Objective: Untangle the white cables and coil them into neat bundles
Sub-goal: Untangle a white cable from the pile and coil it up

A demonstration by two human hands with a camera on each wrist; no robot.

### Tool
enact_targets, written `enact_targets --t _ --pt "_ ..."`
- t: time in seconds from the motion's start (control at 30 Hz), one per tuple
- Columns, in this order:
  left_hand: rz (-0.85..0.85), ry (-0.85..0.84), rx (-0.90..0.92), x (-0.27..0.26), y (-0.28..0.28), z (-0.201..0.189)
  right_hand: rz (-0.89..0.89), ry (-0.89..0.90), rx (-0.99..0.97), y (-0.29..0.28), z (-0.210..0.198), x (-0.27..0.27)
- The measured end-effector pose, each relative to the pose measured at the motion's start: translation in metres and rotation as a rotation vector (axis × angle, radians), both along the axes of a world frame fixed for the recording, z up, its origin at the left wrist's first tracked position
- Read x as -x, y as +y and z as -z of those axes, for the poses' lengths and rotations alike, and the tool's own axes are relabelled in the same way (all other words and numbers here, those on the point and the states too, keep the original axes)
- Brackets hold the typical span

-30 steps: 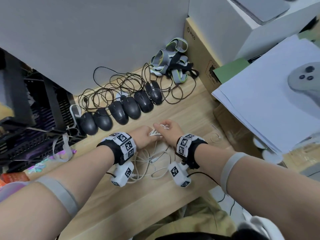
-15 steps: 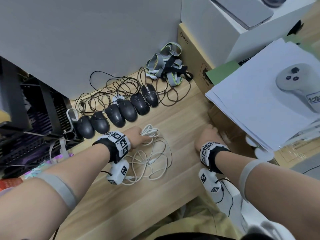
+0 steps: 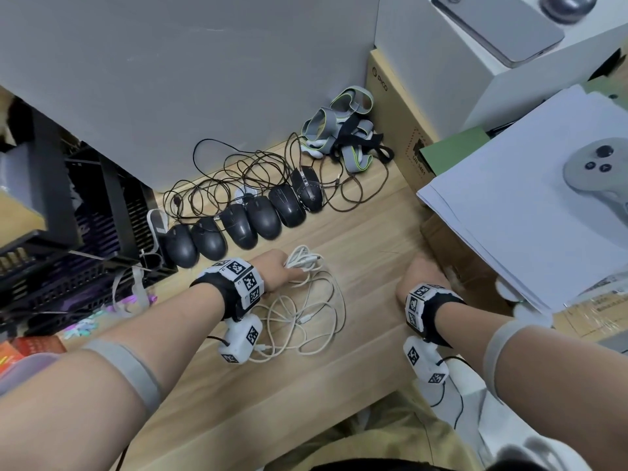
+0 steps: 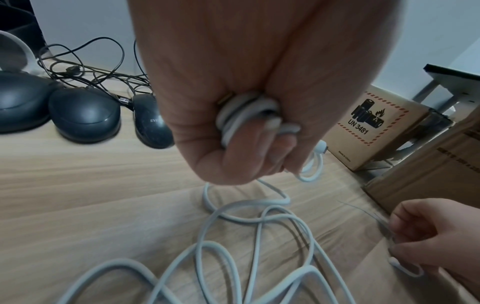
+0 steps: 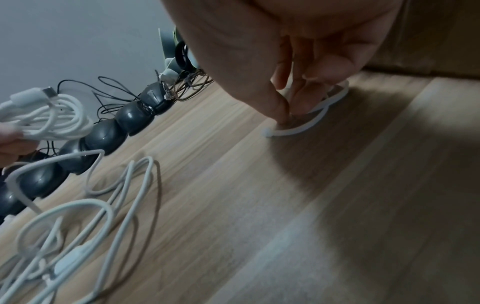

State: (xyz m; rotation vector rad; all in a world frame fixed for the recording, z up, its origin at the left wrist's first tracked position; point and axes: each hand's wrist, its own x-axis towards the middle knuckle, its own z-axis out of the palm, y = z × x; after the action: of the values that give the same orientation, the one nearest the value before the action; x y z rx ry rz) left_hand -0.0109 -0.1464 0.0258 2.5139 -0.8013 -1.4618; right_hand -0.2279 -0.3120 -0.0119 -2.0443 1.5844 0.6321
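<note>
My left hand (image 3: 283, 268) grips a small coiled bundle of white cable (image 3: 302, 259), its fingers curled round the coil (image 4: 246, 112) just above the wooden table (image 3: 367, 239). The bundle's USB plug (image 5: 49, 90) sticks out of the coil. More loose white cable (image 3: 306, 316) lies tangled on the table below that hand, with an inline piece (image 5: 70, 265) on one strand. My right hand (image 3: 424, 268) is apart, at the right by a cardboard box. Its thumb and fingertips (image 5: 284, 109) pinch a short thin white tie (image 5: 306, 125) that lies on the wood.
Several black mice (image 3: 243, 226) with dark cords line the back by the grey wall. Grey straps (image 3: 339, 130) lie behind them. Cardboard boxes (image 3: 401, 113) and a paper stack (image 3: 509, 215) bearing a controller (image 3: 598, 168) crowd the right. A black rack (image 3: 51, 232) stands at left.
My right hand has let go of the bundle and moved right to the foot of the box, onto the tie. The left hand keeps hold of the coiled bundle.
</note>
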Motion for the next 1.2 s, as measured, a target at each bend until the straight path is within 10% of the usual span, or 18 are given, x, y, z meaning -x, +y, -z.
enact_targets --t 0.43,0.7,1.2 --pt "-0.192 0.17 0.167 -0.013 -0.011 -0.006 -0.095 -0.745 -0.147 0.021 -0.016 -0.049" --pt "-0.292 0.413 0.331 -0.005 -0.021 -0.018 0.044 -0.85 -0.331 0.04 -0.014 -0.077" --pt "-0.304 0.287 0.194 -0.011 -0.02 -0.009 0.06 -1.04 -0.579 0.042 -0.032 -0.088"
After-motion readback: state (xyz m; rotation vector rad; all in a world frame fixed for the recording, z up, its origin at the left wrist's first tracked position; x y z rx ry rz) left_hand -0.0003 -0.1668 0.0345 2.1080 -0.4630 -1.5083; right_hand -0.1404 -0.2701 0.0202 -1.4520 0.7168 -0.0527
